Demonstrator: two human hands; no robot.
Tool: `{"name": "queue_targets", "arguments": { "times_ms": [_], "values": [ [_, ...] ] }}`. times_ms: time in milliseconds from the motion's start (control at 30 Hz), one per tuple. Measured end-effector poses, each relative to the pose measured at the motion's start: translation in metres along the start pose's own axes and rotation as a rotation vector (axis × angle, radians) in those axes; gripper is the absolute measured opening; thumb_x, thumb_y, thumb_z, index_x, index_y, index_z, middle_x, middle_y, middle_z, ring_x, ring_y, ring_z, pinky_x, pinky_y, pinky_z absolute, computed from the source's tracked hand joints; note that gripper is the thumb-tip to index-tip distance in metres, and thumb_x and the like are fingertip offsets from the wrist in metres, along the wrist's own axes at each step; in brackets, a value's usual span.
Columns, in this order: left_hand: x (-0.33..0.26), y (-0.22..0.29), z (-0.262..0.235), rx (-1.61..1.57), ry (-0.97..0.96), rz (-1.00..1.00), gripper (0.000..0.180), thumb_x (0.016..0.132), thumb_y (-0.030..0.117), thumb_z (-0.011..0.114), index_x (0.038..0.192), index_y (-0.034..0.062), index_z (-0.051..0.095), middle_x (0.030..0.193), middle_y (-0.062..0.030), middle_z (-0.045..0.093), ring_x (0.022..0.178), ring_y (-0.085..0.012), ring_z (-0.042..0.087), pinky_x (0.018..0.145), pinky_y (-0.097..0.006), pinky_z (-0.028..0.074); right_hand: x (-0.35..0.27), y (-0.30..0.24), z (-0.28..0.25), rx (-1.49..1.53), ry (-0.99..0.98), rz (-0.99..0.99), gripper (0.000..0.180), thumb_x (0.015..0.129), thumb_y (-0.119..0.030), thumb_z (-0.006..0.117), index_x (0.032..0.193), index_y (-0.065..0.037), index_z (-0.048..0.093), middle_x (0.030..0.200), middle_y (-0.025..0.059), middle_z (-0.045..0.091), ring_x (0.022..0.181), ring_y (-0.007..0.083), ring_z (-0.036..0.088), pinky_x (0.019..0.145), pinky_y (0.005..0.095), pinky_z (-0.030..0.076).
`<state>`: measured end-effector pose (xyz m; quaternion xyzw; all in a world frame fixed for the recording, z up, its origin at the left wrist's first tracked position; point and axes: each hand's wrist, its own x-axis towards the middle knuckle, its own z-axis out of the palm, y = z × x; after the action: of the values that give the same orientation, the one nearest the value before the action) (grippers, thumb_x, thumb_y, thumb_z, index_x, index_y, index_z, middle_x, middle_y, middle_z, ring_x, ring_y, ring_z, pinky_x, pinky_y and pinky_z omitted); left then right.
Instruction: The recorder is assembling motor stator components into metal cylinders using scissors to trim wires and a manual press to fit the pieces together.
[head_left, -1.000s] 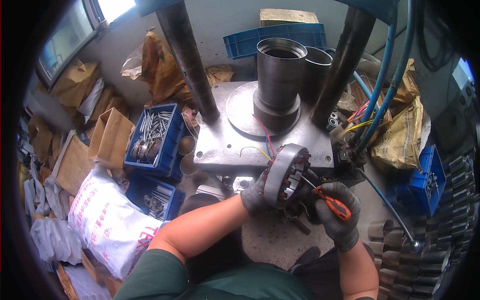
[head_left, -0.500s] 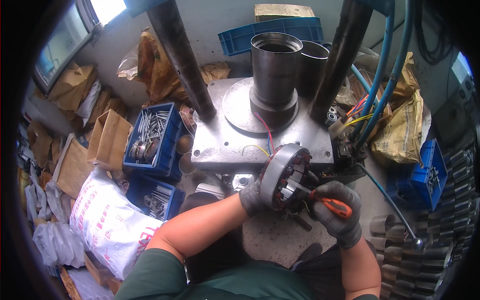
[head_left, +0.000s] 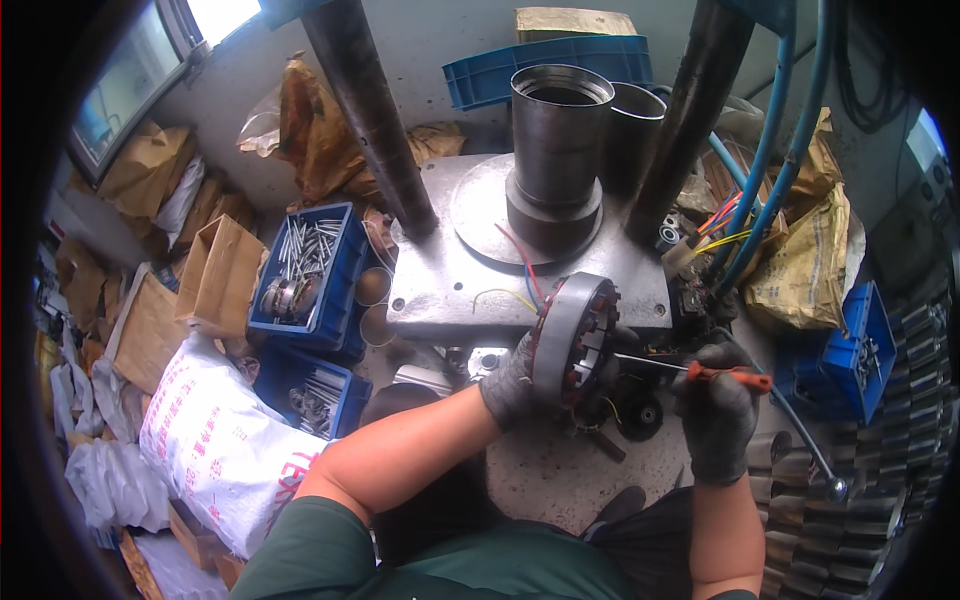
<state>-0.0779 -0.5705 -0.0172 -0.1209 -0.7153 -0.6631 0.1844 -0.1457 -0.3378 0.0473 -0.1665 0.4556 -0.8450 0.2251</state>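
A motor stator (head_left: 568,335), a silver ring with dark red inner parts and coloured wires trailing from its far side, is tilted on edge at the near edge of the metal press bed. My left hand (head_left: 512,385), in a grey glove, grips its left side; some fingers are hidden behind the ring. My gloved right hand (head_left: 718,405) is closed around a screwdriver (head_left: 735,378) with an orange-red handle. Its thin shaft points left, with the tip close to the stator's open face; I cannot tell whether it touches.
A steel cylinder (head_left: 562,140) stands on the press bed (head_left: 440,300) between two dark columns (head_left: 365,110). Blue bins (head_left: 340,270) of metal rods are at left, beside a white sack (head_left: 225,450). At right are a lever (head_left: 812,450), another blue bin (head_left: 850,350) and stacked metal sleeves.
My right hand has moved right, drawing the screwdriver back out of the stator. The stator has turned slightly more edge-on, and its wires have shifted.
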Motion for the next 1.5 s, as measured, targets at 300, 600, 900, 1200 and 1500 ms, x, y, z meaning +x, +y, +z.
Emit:
{"name": "queue_targets", "arguments": {
  "times_ms": [300, 600, 900, 1200, 1500],
  "values": [
    [0.008, 0.035, 0.001, -0.819, 0.423, -0.413, 0.058, 0.105, 0.052, 0.046, 0.137, 0.0044, 0.052, 0.121, -0.012, 0.064, 0.107, -0.0211, 0.067, 0.087, -0.035, 0.059, 0.019, -0.001, -0.006, -0.234, -0.014, -0.08, 0.03, 0.09, -0.014, 0.069, 0.117, -0.001, 0.062, 0.116, 0.0156, 0.068, 0.082, 0.0181, 0.069, 0.073, 0.0286, 0.056],
    [-0.008, 0.01, 0.004, -0.487, 0.225, -0.315, 0.093, 0.093, 0.076, 0.045, 0.146, 0.0002, 0.038, 0.137, -0.0164, 0.054, 0.132, -0.0237, 0.052, 0.114, -0.041, 0.043, 0.009, 0.02, 0.001, -0.53, -0.043, 0.02, 0.047, 0.09, -0.007, 0.073, 0.134, 0.0, 0.058, 0.12, 0.0083, 0.066, 0.111, 0.016, 0.062, 0.098, 0.0323, 0.052],
    [-0.004, 0.013, 0.002, -0.516, 0.1, -0.341, 0.097, 0.09, 0.079, 0.047, 0.144, -0.0013, 0.042, 0.14, -0.0168, 0.054, 0.133, -0.0236, 0.052, 0.115, -0.041, 0.042, 0.009, 0.021, 0.002, -0.477, 0.03, -0.011, 0.042, 0.089, -0.008, 0.074, 0.129, 0.0, 0.061, 0.115, 0.0079, 0.068, 0.104, 0.0153, 0.064, 0.095, 0.0315, 0.053],
    [-0.007, 0.03, -0.002, -0.305, 0.127, -0.423, 0.062, 0.101, 0.05, 0.059, 0.139, 0.0021, 0.047, 0.121, -0.0114, 0.061, 0.104, -0.0162, 0.062, 0.087, -0.031, 0.055, 0.011, 0.026, -0.007, -0.516, 0.05, -0.081, 0.044, 0.088, -0.009, 0.076, 0.129, 0.0, 0.062, 0.114, 0.0075, 0.068, 0.104, 0.0141, 0.063, 0.094, 0.0304, 0.052],
    [0.005, 0.004, -0.008, 0.22, 0.256, -0.287, 0.054, 0.094, 0.023, 0.073, 0.135, 0.0014, 0.046, 0.115, -0.0131, 0.062, 0.104, -0.0164, 0.062, 0.086, -0.032, 0.056, 0.034, 0.036, -0.018, -0.471, 0.094, -0.096, 0.028, 0.099, -0.017, 0.067, 0.122, -0.002, 0.064, 0.106, 0.0046, 0.066, 0.096, 0.0107, 0.061, 0.086, 0.0258, 0.051]
  ]
}}
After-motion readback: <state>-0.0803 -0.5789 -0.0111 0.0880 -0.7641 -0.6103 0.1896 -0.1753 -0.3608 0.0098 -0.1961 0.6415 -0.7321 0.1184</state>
